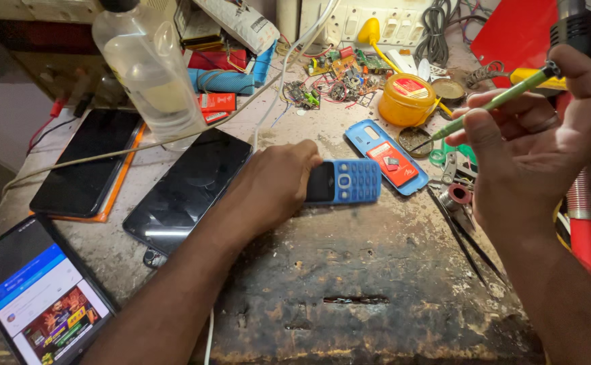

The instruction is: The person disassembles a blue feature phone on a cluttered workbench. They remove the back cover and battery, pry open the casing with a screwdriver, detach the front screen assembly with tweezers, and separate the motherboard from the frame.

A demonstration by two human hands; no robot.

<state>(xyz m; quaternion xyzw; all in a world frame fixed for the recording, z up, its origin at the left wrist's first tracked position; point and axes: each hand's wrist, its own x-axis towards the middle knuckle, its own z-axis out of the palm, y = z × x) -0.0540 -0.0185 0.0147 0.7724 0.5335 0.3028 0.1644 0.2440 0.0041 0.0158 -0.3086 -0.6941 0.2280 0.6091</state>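
The left hand (275, 179) is gripping the blue keypad phone (344, 182), fingers closed around its screen end as it is lying flat on the worn table (376, 270). The right hand (532, 152) is pinching a green soldering iron (495, 103), its tip hovering near the yellow flux tin (409, 99), just above the blue back cover (386, 157).

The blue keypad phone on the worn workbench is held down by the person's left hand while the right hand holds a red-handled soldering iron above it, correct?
Not quite: the iron's handle is green, not red. The head view shows the left hand resting on the blue keypad phone on the worn workbench, while the right hand holds the green-handled soldering iron raised off to the phone's right.
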